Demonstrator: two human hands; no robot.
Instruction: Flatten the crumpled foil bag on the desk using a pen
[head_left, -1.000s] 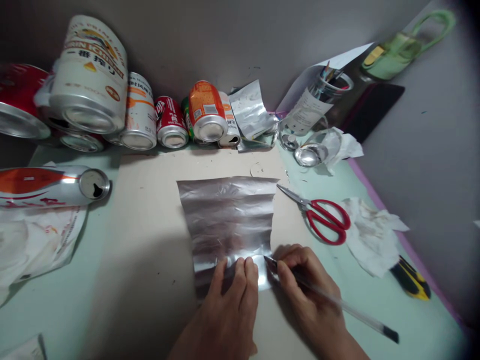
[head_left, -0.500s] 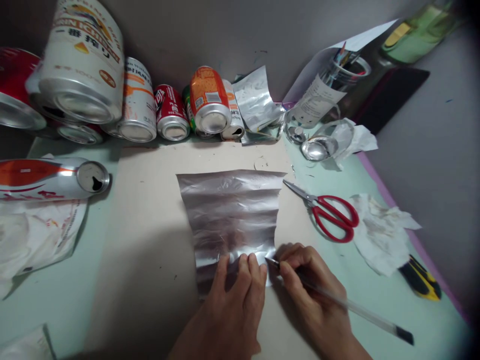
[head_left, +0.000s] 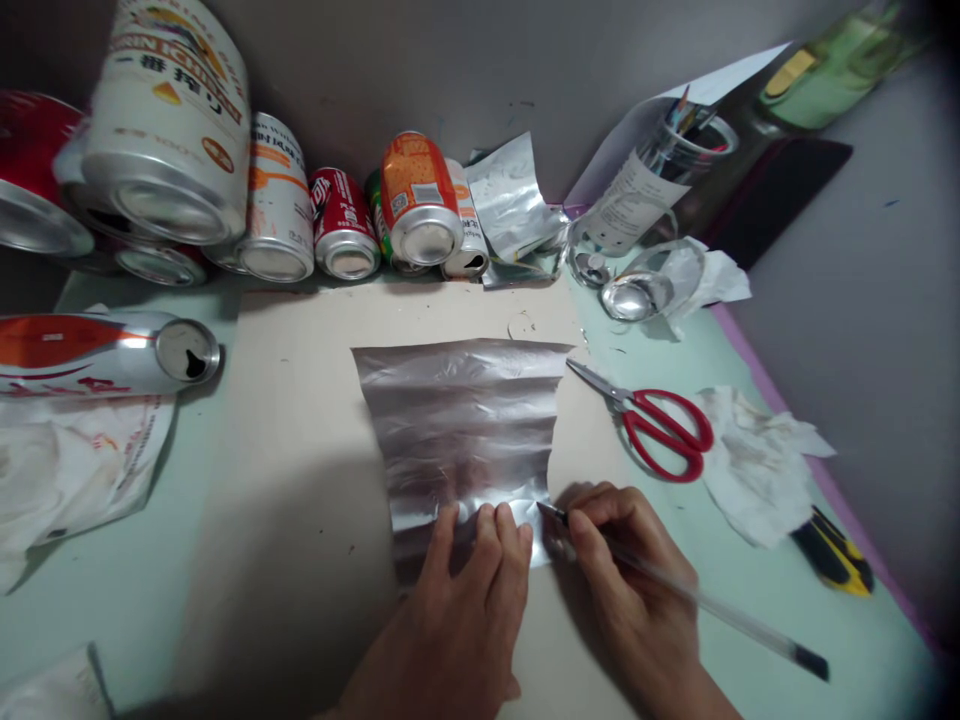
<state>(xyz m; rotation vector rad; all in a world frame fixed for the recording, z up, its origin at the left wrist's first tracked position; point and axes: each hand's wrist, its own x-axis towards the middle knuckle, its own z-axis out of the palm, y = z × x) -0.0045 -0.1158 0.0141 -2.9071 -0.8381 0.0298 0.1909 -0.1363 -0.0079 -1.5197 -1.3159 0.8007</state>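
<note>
A rippled silver metal sheet [head_left: 465, 430] lies on the cream board [head_left: 285, 440]. My left hand [head_left: 465, 590] rests flat on its near part, fingers spread and pressing down; it covers the sheet's near edge. In my right hand [head_left: 637, 570] is a clear pen [head_left: 735, 612] with a black end cap, pinched near its dark tip. That tip touches the sheet close to its right edge, just right of my left fingertips. Red-handled scissors [head_left: 660, 425] lie right of the sheet, their blades pointing to its upper right corner.
Several drink cans, among them an orange can [head_left: 421, 200], line the back. A can [head_left: 112, 352] lies on its side at left above a plastic bag [head_left: 82, 460]. At right are crumpled tissue [head_left: 757, 465], a yellow-black cutter [head_left: 834, 552] and a clear pen cup [head_left: 637, 190].
My right hand and the pen have shifted slightly right and up, the tip moving a little along the sheet near its right edge. My left hand stays in place.
</note>
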